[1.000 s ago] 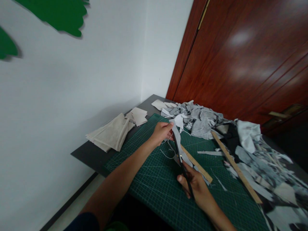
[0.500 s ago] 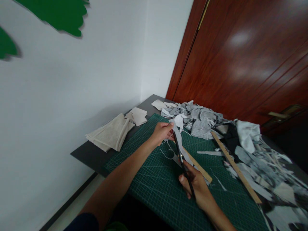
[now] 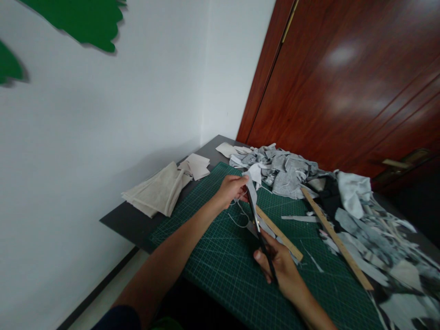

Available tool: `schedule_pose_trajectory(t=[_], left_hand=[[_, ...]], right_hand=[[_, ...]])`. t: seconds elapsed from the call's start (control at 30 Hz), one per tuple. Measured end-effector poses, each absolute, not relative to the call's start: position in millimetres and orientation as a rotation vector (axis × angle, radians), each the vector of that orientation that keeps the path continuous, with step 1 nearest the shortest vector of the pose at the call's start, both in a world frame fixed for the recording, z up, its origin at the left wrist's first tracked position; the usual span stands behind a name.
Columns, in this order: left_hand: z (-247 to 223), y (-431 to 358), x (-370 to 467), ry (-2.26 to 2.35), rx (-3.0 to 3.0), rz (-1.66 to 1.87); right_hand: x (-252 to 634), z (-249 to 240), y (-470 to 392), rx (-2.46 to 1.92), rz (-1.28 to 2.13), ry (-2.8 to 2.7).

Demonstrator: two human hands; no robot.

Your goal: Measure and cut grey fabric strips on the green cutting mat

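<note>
My left hand [image 3: 234, 189] pinches a small light-grey fabric piece [image 3: 252, 190] between thumb and fingers, above the cutting mat. A thin pale thread [image 3: 242, 225] hangs beneath it in a loop. Black-handled scissors [image 3: 264, 253] are in my right hand [image 3: 280, 263], the blades pointing up to the fabric by my left fingertips. The blades look close together. Under the scissors, on the green cutting mat [image 3: 220, 268], lie a grey fabric strip [image 3: 253, 228] and a wooden ruler [image 3: 280, 233], both partly hidden by my right hand.
Grey and white fabric scraps [image 3: 288, 172] are heaped along the back and right. A second wooden ruler [image 3: 338, 243] lies beside them. Folded cream cloth [image 3: 160, 188] and cream pieces [image 3: 195, 166] rest on the left of the dark table [image 3: 120, 224]. A white wall and a wooden door [image 3: 343, 91] stand behind.
The long grey strip that hung from my left hand along the scissors now appears short, its lower part down near the ruler. The scissors have shifted slightly left; the left hand stays put.
</note>
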State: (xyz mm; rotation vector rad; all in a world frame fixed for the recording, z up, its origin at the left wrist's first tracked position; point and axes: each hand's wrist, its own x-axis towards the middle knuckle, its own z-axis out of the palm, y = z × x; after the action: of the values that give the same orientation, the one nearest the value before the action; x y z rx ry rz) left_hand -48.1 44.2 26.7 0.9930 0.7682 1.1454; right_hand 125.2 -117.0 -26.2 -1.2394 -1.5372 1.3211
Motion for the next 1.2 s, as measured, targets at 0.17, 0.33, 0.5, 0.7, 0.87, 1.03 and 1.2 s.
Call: schedule_pose_trajectory(t=[0.17,0.33,0.5,0.7,0.87,1.03,1.2], left_hand=[[28.6,45.1,-50.7,0.782,1.0,1.195],[28.7,45.8,-50.8,0.807,0.979,1.196],[28.2,45.7,-50.3,0.834,0.975,1.172],[26.1,46.3,-50.1,0.846,0.99,1.115],[25.6,46.9,-50.4,0.859,1.004,1.108],[26.1,46.8,-50.9,0.883,1.004,1.089],[27.3,46.3,-51.1,0.875,1.003,1.086]], right_hand=[[127.3,-28.2,-119.5,-1.234,1.341,-1.542],[127.9,-29.1,-118.6,-1.233,1.35,-1.526],[126.9,-26.1,-118.3,-1.262,1.342,-1.536],[125.2,-22.2,-119.7,-1.269,1.322,-1.542],[124.9,-22.7,-120.0,-1.239,1.358,-1.518],[124.6,-23.5,-119.8,-1.216,1.38,-1.512],[125.0,-23.3,-120.5,-1.206,1.369,-1.518]])
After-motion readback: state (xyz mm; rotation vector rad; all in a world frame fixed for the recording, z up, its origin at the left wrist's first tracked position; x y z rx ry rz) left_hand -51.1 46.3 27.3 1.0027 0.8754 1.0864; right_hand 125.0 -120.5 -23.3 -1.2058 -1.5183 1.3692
